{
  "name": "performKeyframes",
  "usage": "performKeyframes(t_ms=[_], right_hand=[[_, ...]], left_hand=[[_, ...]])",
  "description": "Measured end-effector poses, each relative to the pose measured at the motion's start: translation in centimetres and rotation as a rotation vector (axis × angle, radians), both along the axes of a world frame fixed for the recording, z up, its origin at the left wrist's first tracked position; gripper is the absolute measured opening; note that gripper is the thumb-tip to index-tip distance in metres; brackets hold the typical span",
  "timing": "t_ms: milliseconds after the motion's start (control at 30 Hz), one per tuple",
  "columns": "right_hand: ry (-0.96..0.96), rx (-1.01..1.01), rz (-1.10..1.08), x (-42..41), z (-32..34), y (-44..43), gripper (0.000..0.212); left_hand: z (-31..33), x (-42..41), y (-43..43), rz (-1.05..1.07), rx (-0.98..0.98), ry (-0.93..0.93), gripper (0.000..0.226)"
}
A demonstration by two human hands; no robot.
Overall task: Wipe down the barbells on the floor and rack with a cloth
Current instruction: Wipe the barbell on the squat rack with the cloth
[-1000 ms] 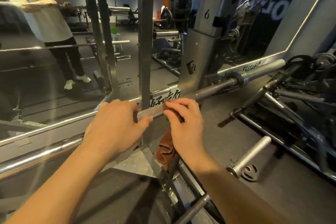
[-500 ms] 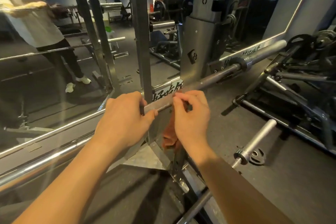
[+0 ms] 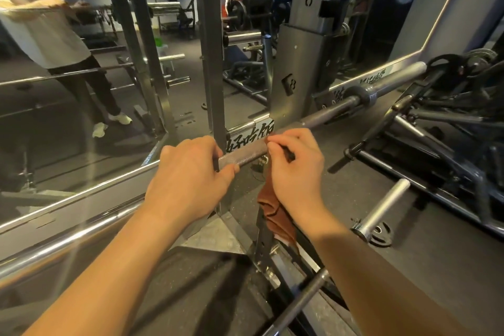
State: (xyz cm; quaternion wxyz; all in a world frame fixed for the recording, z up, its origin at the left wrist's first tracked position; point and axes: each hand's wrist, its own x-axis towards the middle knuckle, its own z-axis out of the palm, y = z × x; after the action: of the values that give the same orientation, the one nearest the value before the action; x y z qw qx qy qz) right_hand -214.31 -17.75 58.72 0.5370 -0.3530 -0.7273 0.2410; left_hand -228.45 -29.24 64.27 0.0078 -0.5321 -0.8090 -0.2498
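Steadying the knurled grey steel barbell (image 3: 242,154), the left hand (image 3: 191,180) is wrapped over it so it cannot roll. Just beside it, the right hand (image 3: 294,172) is clamped on the bar with the rust-brown cloth (image 3: 275,215) pinched underneath, its tail hanging below the wrist. Since a second ago, both hands are seen slightly further along toward the sleeve.
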Motion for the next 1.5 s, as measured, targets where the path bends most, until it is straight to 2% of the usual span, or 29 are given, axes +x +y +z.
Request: performKeyframes(t_ms=[333,433,567,700,833,967,1100,1233,1333,1500], right_hand=[[-0.129,-0.019,0.131,0.6,1.0,0.0,0.013],[-0.144,-0.015,0.072,0.9,1.2,0.4,0.014],[-0.178,0.006,0.135,0.9,1.2,0.1,0.014],[-0.142,-0.027,0.02,0.8,1.7,1.1,0.014],[-0.171,0.02,0.131,0.7,1.0,0.0,0.014],[-0.073,-0.073,0.009,0.6,1.5,1.2,0.013],[-0.055,-0.125,0.164,0.0,0.0,-2.1,0.016],[0.109,-0.203,0.001,0.0,1.2,0.2,0.014],[0.215,-0.308,0.039,-1.2,0.4,-2.3,0.014],[0.287,-0.253,0.019,-2.4,-0.5,-3.0,0.02]], left_hand=[[-0.2,-0.2,0.1,0.03,0.011,-0.013,0.028],[-0.2,0.0,0.2,0.019,0.002,-0.009,0.027],[-0.2,-0.1,0.1,0.015,0.03,0.006,0.027],[-0.1,0.0,0.1,0.018,0.011,-0.012,0.028],[-0.2,0.0,0.1,0.017,0.024,0.0,0.028],[-0.1,0.0,0.1,0.011,0.012,0.0,0.027],[-0.2,-0.1,0.1,0.014,0.019,0.001,0.029],[-0.4,-0.2,0.1,0.009,0.007,0.009,0.03],[-0.4,-0.2,0.2,0.006,0.033,0.001,0.028],[-0.3,-0.2,0.0,-0.003,0.032,-0.002,0.023]])
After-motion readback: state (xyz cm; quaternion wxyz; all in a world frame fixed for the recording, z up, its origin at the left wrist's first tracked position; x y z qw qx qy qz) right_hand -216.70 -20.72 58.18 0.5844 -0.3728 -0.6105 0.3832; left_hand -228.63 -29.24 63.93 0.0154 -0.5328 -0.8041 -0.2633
